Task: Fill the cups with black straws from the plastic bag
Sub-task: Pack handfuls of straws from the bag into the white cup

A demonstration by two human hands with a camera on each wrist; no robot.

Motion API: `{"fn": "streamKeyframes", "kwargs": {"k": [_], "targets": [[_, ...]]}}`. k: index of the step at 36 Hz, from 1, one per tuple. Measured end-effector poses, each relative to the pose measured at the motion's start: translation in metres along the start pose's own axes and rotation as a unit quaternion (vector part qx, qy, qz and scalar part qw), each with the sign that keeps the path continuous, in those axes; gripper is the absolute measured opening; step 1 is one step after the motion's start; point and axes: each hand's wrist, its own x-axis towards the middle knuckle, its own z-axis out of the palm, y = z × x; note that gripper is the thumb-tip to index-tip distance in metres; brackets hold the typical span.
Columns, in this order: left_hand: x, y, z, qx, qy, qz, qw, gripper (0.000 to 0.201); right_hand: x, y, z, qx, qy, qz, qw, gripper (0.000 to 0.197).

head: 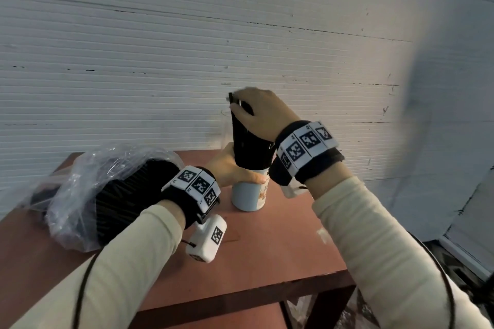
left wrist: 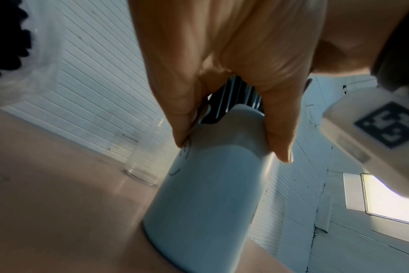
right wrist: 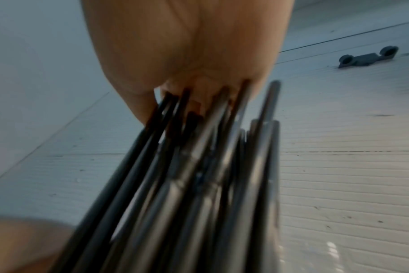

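A pale blue cup (head: 248, 195) stands on the red-brown table (head: 267, 248), packed with a bundle of black straws (head: 250, 141) that sticks up out of it. My left hand (head: 232, 168) grips the cup at its rim, fingers and thumb curled round it (left wrist: 222, 166). My right hand (head: 259, 112) holds the tops of the straws (right wrist: 199, 166) from above, fingers curled over them. A clear plastic bag (head: 88, 189) full of more black straws lies on the table at the left.
A clear glass cup (left wrist: 147, 157) stands behind the blue one near the white slatted wall (head: 187, 48); in the head view only its edge (head: 224, 128) shows. The table's front edge (head: 240, 299) and right edge are close to my arms.
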Motion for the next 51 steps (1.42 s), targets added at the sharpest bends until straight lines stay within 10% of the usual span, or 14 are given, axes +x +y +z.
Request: {"fn": "streamKeyframes", "kwargs": {"k": [9,15,25,29,37,45,51], "targets": [[0.002,-0.001,0.004,0.006,0.024,-0.013,1.000,0.092,-0.030,0.003,-0.006,0.016,0.116,-0.011,0.993,0.051],[-0.001,0.004,0.004,0.007,0.024,-0.026,0.999,0.091,-0.036,0.000,0.003,-0.081,-0.008,-0.059,0.995,0.039],[-0.012,0.010,0.002,-0.011,0.004,-0.069,0.998,0.080,-0.041,-0.002,0.008,-0.079,0.032,0.013,0.996,0.045],[-0.025,0.011,-0.007,0.017,-0.009,-0.079,0.997,0.133,-0.039,-0.011,0.002,-0.052,0.058,0.014,0.997,0.048],[-0.070,0.017,-0.064,0.072,0.154,0.024,0.985,0.027,-0.035,-0.057,0.008,0.102,0.138,-0.054,0.984,0.033],[-0.125,0.014,-0.137,0.125,0.350,0.025,0.928,0.021,-0.030,-0.110,0.055,0.163,-0.067,-0.050,0.983,0.019],[-0.146,-0.019,-0.171,0.220,0.271,-0.053,0.936,0.027,-0.023,-0.146,0.104,0.078,-0.210,-0.103,0.969,0.033]]}}
